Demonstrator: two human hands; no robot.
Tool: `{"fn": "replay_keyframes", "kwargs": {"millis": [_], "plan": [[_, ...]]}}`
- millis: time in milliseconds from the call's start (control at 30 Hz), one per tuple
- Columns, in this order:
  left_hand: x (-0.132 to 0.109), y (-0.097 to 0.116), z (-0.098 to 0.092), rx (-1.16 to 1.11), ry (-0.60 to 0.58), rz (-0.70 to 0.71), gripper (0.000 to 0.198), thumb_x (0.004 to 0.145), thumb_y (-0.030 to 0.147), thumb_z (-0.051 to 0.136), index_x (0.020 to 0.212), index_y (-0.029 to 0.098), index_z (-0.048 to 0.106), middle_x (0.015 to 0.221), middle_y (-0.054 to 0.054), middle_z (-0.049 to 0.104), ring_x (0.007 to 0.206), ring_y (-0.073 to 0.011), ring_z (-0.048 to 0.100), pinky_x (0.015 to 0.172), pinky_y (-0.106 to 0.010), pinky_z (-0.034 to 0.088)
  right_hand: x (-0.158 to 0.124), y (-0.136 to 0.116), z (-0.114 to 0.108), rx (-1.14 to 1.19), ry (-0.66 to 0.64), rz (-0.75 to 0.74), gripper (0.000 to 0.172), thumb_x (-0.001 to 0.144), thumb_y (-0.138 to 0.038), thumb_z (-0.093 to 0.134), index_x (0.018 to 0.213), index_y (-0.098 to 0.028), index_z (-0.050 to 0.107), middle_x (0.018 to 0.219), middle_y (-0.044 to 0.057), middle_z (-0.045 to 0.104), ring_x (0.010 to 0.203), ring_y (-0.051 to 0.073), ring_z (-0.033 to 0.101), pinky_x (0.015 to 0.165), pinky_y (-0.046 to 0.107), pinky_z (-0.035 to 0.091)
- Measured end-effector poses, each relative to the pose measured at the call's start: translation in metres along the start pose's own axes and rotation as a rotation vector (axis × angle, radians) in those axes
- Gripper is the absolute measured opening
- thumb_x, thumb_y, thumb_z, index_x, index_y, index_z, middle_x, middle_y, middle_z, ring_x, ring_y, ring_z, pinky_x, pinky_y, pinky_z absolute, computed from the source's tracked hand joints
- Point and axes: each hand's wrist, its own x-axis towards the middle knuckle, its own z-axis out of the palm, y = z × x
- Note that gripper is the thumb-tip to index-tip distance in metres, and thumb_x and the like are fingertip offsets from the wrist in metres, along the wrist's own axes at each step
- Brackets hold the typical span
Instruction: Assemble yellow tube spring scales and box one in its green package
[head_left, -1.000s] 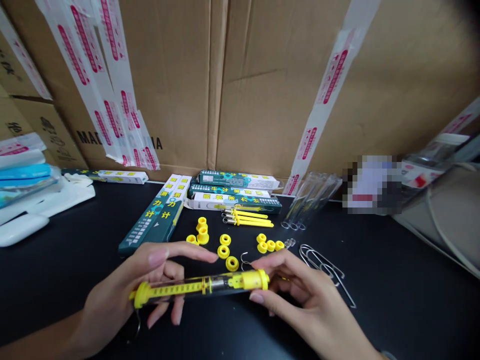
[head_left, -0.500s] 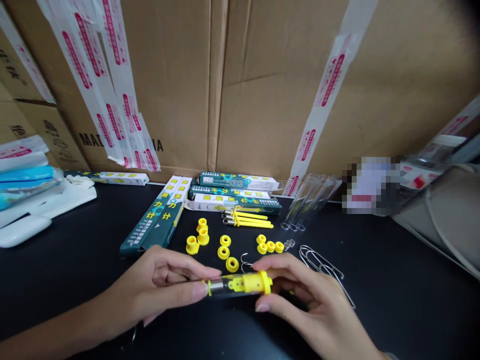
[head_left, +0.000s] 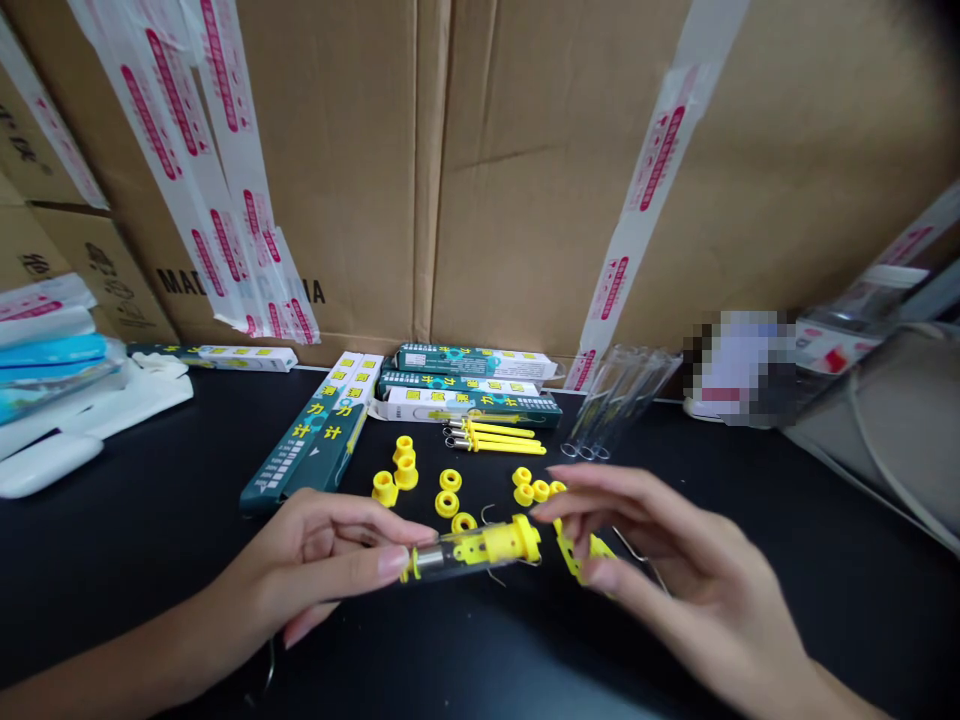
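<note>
A clear-tube spring scale [head_left: 469, 548] with a yellow cap and yellow inner parts lies almost level in my left hand [head_left: 330, 560]. Thumb and fingers pinch its left end. To the right, my right hand [head_left: 660, 570] is off the tube, fingers apart and holding nothing I can see. Flat yellow pieces [head_left: 574, 550] show behind its thumb and fingertips, partly covered. Beyond the tube lie yellow ring caps [head_left: 448, 503], small yellow sleeves [head_left: 523, 492] and taller yellow collars [head_left: 385, 489]. Thin metal hooks [head_left: 495, 575] are partly hidden by the tube.
Yellow rods with metal ends [head_left: 499, 440] lie farther back, before printed boxes [head_left: 465, 405]. Another pair of boxes [head_left: 322, 430] stands left. Clear tubes [head_left: 600, 425] rest at the right rear. A large cardboard box [head_left: 525, 200] walls off the back; a white case [head_left: 49, 465] is far left.
My right hand has let go of the yellow cap end and moved right, its fingers spreading. The spring scale stays in my left hand, its cap end tipped slightly up.
</note>
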Motion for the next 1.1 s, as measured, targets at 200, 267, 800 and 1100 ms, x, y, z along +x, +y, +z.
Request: {"fn": "replay_keyframes", "kwargs": {"millis": [200, 267, 800, 1100], "plan": [[0.001, 0.000, 0.002, 0.012, 0.055, 0.011, 0.036, 0.080, 0.048, 0.078, 0.104, 0.021, 0.084, 0.071, -0.003, 0.075, 0.034, 0.0018, 0.036, 0.038, -0.016, 0.013, 0.016, 0.020, -0.025, -0.580, 0.051, -0.086, 0.010, 0.099, -0.025, 0.065, 0.097, -0.022, 0.074, 0.092, 0.006, 0.078, 0.085, 0.024, 0.070, 0.073, 0.035, 0.059], [0.001, 0.000, 0.003, 0.017, 0.068, 0.011, 0.037, 0.080, 0.048, 0.078, 0.104, 0.021, 0.084, 0.073, -0.003, 0.076, 0.035, 0.0023, 0.036, 0.038, -0.016, 0.013, 0.018, 0.027, -0.026, -0.613, -0.006, -0.116, 0.011, 0.098, -0.023, 0.067, 0.095, -0.020, 0.077, 0.094, 0.008, 0.078, 0.089, 0.026, 0.069, 0.076, 0.039, 0.059], [0.000, 0.001, 0.004, 0.023, 0.070, 0.010, 0.037, 0.080, 0.048, 0.077, 0.105, 0.022, 0.083, 0.076, -0.003, 0.075, 0.035, 0.0027, 0.036, 0.038, -0.016, 0.014, 0.014, 0.014, -0.015, -0.329, 0.049, 0.115, 0.021, 0.093, -0.045, 0.074, 0.097, -0.025, 0.079, 0.091, 0.004, 0.079, 0.078, 0.021, 0.070, 0.070, 0.031, 0.059], [0.001, 0.000, 0.003, 0.121, 0.030, -0.015, 0.045, 0.081, 0.051, 0.073, 0.111, 0.018, 0.081, 0.053, 0.006, 0.049, 0.038, -0.0041, 0.033, 0.038, -0.017, 0.019, -0.007, 0.002, 0.020, 0.414, 0.063, 0.434, 0.011, 0.086, -0.029, 0.084, 0.095, -0.035, 0.084, 0.092, -0.004, 0.081, 0.078, 0.010, 0.073, 0.074, 0.012, 0.059]]}}
